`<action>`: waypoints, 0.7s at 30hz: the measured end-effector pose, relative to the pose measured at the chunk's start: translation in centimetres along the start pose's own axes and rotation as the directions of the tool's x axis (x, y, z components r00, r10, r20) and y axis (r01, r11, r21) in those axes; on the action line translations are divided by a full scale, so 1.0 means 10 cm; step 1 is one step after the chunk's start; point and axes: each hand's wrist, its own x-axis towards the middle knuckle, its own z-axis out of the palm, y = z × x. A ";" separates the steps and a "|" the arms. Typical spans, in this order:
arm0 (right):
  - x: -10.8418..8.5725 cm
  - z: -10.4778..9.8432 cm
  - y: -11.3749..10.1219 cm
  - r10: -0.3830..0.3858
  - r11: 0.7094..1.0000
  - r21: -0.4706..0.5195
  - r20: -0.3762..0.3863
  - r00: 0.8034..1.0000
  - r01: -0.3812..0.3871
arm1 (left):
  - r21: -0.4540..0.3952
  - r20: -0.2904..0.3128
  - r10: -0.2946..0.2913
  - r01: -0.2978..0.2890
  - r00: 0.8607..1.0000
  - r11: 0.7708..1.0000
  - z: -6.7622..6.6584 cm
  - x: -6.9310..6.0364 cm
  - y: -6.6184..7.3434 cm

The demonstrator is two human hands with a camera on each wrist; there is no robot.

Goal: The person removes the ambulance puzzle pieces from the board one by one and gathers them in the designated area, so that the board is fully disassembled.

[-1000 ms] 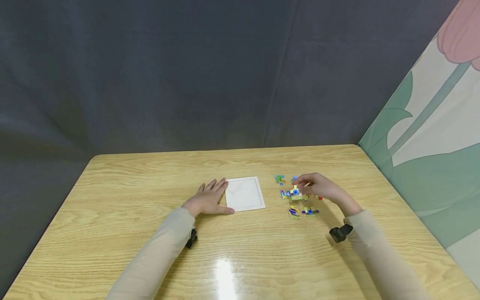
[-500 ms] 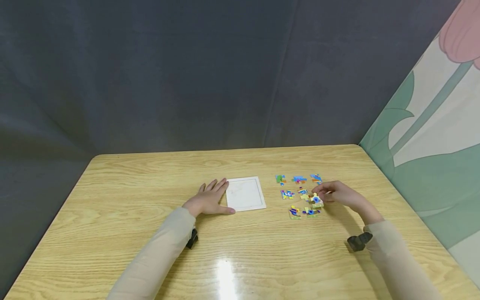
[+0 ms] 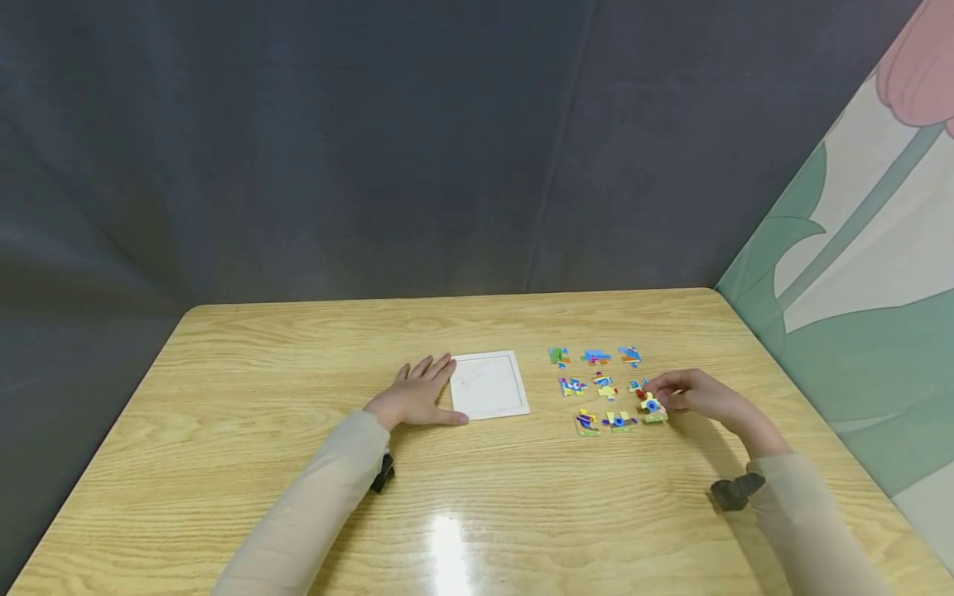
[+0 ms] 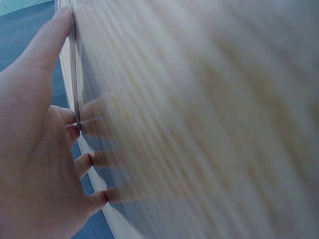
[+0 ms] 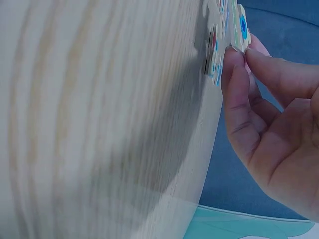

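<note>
My left hand lies spread at the left edge of a square white puzzle tray, with thumb and fingertips touching its border. In the left wrist view, the tray's thin edge runs past the hand. At the right, my right hand pinches a jigsaw piece with a blue circle on yellow. The right wrist view has this piece between thumb and fingertips, raised off the table. Below and behind it lies another piece, partly covered by the hand.
Several colourful jigsaw pieces lie in rough rows right of the tray, among them a green one, a blue one and a yellow one. A dark curtain hangs behind the wooden table; a flower-patterned panel borders the right.
My right hand has moved right and slightly toward me with the pinched jigsaw piece, from above the middle pieces to the right end of the rows. The left hand keeps its place.
</note>
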 end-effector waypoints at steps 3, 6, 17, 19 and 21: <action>-0.01 -0.01 0.03 0.007 1.000 -0.004 0.005 1.000 -0.007 | -0.002 -0.001 0.001 -0.002 1.000 1.000 0.00 0.00 -0.01; -0.02 -0.03 0.07 0.012 1.000 0.007 0.014 1.000 -0.012 | -0.006 -0.002 0.003 -0.003 1.000 1.000 0.00 0.00 -0.01; -0.05 -0.06 0.15 0.022 1.000 -0.002 0.041 0.999 -0.022 | -0.012 0.002 -0.001 0.001 1.000 1.000 -0.01 -0.01 0.01; -0.04 -0.06 0.15 0.021 1.000 0.001 0.049 0.999 -0.021 | -0.009 0.001 -0.002 0.002 1.000 1.000 -0.01 -0.01 0.01; -0.04 -0.06 0.16 0.026 1.000 0.002 0.054 0.998 -0.026 | -0.009 0.000 -0.002 0.002 1.000 1.000 -0.01 0.00 0.00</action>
